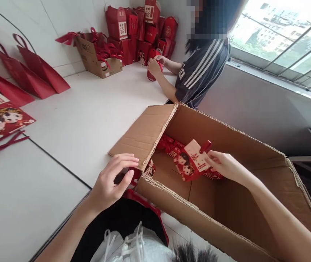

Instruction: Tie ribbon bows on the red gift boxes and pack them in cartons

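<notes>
My right hand (222,163) reaches into a large open cardboard box (169,193), its fingers closed on a small red and cream gift bag (193,160) near the ribbon handle. The bag has a cartoon couple printed on it and hangs tilted above the bottom of the box. More red printed packages lie beneath and behind it, partly hidden. My left hand (114,178) is at the box's near left corner, fingers stretched and thumb apart, with the fingertips over the edge of the folded-out flap (144,133). Something red shows below that hand, mostly hidden.
Red bags (35,72) with ribbon handles stand along the wall on the white table (90,105). A smaller carton (88,54) holds red ribbons beside stacked red boxes (117,23). Another person (199,72) handles a red box (152,72) at the table's far side. A barred window is right.
</notes>
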The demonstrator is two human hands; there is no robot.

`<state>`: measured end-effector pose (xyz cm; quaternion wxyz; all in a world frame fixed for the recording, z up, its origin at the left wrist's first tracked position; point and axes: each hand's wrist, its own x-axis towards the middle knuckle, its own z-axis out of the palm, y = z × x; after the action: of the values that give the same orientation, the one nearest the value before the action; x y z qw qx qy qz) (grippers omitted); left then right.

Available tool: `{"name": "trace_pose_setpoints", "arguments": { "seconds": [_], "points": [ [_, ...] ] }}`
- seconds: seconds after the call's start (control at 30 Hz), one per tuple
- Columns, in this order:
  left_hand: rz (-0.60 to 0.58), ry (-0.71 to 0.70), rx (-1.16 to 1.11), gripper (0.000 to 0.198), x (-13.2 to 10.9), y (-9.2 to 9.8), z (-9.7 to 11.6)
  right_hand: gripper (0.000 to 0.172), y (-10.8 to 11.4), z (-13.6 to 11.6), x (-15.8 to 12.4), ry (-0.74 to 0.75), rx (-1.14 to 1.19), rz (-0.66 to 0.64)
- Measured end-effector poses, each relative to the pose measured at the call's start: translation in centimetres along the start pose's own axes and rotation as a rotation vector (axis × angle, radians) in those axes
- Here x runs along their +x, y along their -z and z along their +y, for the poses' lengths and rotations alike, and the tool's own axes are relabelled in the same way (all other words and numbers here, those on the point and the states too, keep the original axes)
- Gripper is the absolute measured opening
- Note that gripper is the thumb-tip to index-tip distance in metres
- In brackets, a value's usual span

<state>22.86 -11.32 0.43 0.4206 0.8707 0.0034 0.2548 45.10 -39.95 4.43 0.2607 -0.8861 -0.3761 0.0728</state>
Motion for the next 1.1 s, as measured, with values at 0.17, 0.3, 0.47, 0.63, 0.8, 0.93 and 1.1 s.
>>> {"name": "trace_pose_setpoints", "arguments": {
  "seconds": [0.17,0.3,0.47,0.63,0.8,0.93,1.1],
  "points": [
    [-0.066,-0.107,-0.010,0.023,6.4,0.1,2.7,0.029,2.2,-4.7,1.6,0.187,-0.009,0.104],
    [-0.115,-0.190,-0.106,0.029,11.1,0.2,5.5,0.027,3.3,-8.0,3.0,0.395,0.088,0.305],
    [-0.202,-0.236,-0.189,0.018,13.7,0.2,7.6,0.030,2.3,-9.9,4.1,0.428,0.249,0.251],
    [-0.147,-0.155,-0.173,0.020,13.7,-0.5,7.8,0.032,1.5,-10.5,4.0,0.290,0.431,0.184],
    [-0.173,-0.142,-0.160,0.024,13.4,-1.4,8.1,0.030,1.5,-10.5,3.8,0.223,0.488,0.159],
    [-0.181,-0.121,-0.172,0.024,13.3,-1.8,8.2,0.029,1.6,-10.2,3.7,0.250,0.458,0.170],
    [-0.199,-0.111,-0.203,0.026,13.2,-2.2,7.8,0.027,1.7,-9.9,3.5,0.269,0.440,0.119]
  ]
}}
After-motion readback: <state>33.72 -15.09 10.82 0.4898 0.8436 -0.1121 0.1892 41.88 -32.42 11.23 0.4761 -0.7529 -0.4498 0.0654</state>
